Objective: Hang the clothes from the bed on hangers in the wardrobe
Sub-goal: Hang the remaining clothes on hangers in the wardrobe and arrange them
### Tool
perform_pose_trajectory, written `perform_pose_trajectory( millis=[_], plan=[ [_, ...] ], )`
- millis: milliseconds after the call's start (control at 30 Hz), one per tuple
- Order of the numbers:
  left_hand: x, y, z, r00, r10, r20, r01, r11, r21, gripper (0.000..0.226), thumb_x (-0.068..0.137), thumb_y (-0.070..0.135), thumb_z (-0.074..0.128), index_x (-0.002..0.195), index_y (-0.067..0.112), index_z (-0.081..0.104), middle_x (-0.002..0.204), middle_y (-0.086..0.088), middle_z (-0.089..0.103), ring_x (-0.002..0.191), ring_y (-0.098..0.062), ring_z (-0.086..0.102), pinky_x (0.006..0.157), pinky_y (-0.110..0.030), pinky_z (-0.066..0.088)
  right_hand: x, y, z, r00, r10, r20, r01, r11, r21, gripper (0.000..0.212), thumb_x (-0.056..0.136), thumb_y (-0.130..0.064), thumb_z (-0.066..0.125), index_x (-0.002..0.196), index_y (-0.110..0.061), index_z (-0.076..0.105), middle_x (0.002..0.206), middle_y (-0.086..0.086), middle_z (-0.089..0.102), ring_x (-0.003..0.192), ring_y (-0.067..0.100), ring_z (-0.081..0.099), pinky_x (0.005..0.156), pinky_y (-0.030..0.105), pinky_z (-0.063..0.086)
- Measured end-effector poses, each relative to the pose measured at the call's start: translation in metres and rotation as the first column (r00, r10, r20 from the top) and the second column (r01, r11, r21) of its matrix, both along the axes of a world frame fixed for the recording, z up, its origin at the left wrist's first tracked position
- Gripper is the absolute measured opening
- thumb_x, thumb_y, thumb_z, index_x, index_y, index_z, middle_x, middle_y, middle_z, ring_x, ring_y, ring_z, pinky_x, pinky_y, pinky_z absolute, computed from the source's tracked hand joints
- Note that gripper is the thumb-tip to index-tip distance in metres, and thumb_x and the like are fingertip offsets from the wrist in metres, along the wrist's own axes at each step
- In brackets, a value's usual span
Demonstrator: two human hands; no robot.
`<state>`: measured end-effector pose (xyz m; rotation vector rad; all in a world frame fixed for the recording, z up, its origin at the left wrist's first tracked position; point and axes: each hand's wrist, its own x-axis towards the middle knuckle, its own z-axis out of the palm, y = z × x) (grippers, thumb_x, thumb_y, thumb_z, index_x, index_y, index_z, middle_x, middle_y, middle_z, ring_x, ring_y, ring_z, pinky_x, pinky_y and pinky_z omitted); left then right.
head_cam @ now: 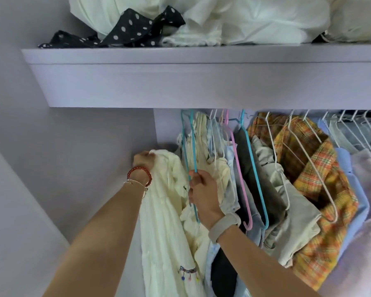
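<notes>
Cream dress going onto blue hanger.
Left hand point(142, 160) grips dress point(163, 211) top, just left of right hand point(202, 192) gripping hanger point(193, 146).

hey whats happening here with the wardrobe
A person is hanging clothes in a wardrobe. The left hand grips the top of a cream white dress, holding it up at the left end of the row. The right hand holds a blue hanger that hangs among the clothes already there, beside a pink hanger and a plaid shirt. The dress does not appear to be on a hanger yet. On the shelf above lie white bedding and a polka-dot cloth.
</notes>
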<state>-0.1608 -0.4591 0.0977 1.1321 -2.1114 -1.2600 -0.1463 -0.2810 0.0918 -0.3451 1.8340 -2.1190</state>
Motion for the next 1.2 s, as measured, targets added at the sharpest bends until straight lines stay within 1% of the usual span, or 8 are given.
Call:
perform_pose_trajectory(
  millis=[167, 333, 500, 600, 733, 933, 1067, 1200],
  plan=[
    [0.042, 0.028, -0.018, 0.899, -0.083, 0.430, 0.053, 0.995, 0.082, 0.040, 0.099, 0.012, 0.037, 0.138, -0.001, 0.034, 0.134, -0.017, 0.046, 0.115, -0.032, 0.050, 0.090, -0.035, 0.040, 0.005, 0.001, 0.009, 0.998, 0.049, 0.043, -0.049, 0.999, 0.018, 0.026, 0.096, -0.008, 0.034, 0.080, -0.019, 0.051, 0.060, -0.001, 0.036, 0.036, 0.004, 0.034, 0.039, 0.017, 0.028],
    [0.039, 0.039, -0.001, 0.998, -0.070, -0.003, 0.066, 0.921, 0.384, 0.041, 0.098, 0.016, 0.039, 0.133, -0.004, 0.042, 0.081, -0.002, 0.046, 0.072, -0.020, 0.042, 0.070, -0.028, 0.036, 0.011, -0.002, 0.018, 0.979, 0.163, -0.119, -0.146, 0.979, 0.142, 0.016, 0.097, -0.017, 0.042, 0.094, -0.008, 0.055, 0.059, 0.000, 0.044, 0.046, 0.011, 0.046, 0.055, 0.031, 0.045],
    [0.040, 0.049, 0.043, 0.929, -0.126, -0.349, 0.259, 0.893, 0.369, 0.018, 0.098, 0.021, 0.041, 0.110, 0.016, 0.054, 0.091, 0.000, 0.062, 0.082, -0.012, 0.058, 0.075, -0.024, 0.045, 0.011, 0.003, 0.018, 0.854, 0.244, -0.460, -0.080, 0.935, 0.346, 0.027, 0.097, -0.023, 0.043, 0.106, -0.004, 0.059, 0.054, -0.006, 0.041, 0.052, 0.009, 0.039, 0.064, 0.029, 0.036],
    [0.045, 0.068, 0.067, 0.886, -0.310, -0.345, 0.402, 0.884, 0.238, 0.022, 0.098, 0.022, 0.044, 0.116, 0.013, 0.051, 0.102, -0.004, 0.062, 0.089, -0.016, 0.060, 0.083, -0.024, 0.047, 0.015, 0.009, 0.013, 0.787, 0.278, -0.550, -0.034, 0.911, 0.410, 0.031, 0.098, -0.026, 0.038, 0.111, -0.005, 0.058, 0.057, -0.007, 0.041, 0.054, 0.010, 0.040, 0.063, 0.026, 0.032],
    [0.041, 0.087, 0.070, 0.901, -0.342, -0.266, 0.396, 0.900, 0.183, 0.041, 0.095, 0.008, 0.050, 0.134, 0.005, 0.038, 0.099, -0.007, 0.056, 0.065, -0.011, 0.057, 0.056, -0.014, 0.049, 0.021, 0.030, -0.005, 0.690, 0.346, -0.636, 0.040, 0.859, 0.510, 0.044, 0.096, -0.034, 0.036, 0.092, 0.000, 0.065, 0.073, 0.014, 0.055, 0.073, 0.029, 0.054, 0.070, 0.036, 0.045],
    [0.043, 0.094, 0.055, 0.882, -0.202, -0.426, 0.328, 0.912, 0.245, 0.024, 0.098, 0.005, 0.038, 0.118, 0.013, 0.049, 0.070, -0.003, 0.042, 0.029, -0.002, 0.036, 0.034, -0.015, 0.032, 0.003, 0.079, -0.012, 0.397, -0.009, -0.918, 0.572, 0.785, 0.240, 0.034, 0.085, -0.020, 0.040, 0.103, -0.004, 0.064, 0.104, 0.014, 0.058, 0.098, 0.022, 0.046, 0.084, 0.033, 0.044],
    [0.053, 0.082, 0.048, 0.891, -0.077, -0.447, 0.266, 0.886, 0.379, 0.021, 0.098, 0.007, 0.041, 0.110, 0.003, 0.057, 0.062, -0.004, 0.037, 0.029, -0.004, 0.027, 0.032, -0.012, 0.021, -0.002, 0.085, -0.010, 0.340, 0.061, -0.938, 0.723, 0.622, 0.302, 0.038, 0.082, -0.017, 0.042, 0.111, -0.003, 0.061, 0.115, 0.015, 0.058, 0.097, 0.027, 0.046, 0.078, 0.040, 0.042],
    [0.063, 0.058, 0.060, 0.900, 0.029, -0.435, 0.215, 0.838, 0.502, 0.022, 0.098, 0.008, 0.038, 0.088, 0.009, 0.058, 0.056, 0.000, 0.036, 0.026, -0.001, 0.025, 0.029, -0.010, 0.018, -0.008, 0.079, -0.004, 0.441, 0.098, -0.892, 0.750, 0.506, 0.426, 0.046, 0.072, -0.012, 0.066, 0.114, 0.006, 0.058, 0.115, 0.023, 0.059, 0.090, 0.038, 0.057, 0.073, 0.043, 0.049]
  ],
)
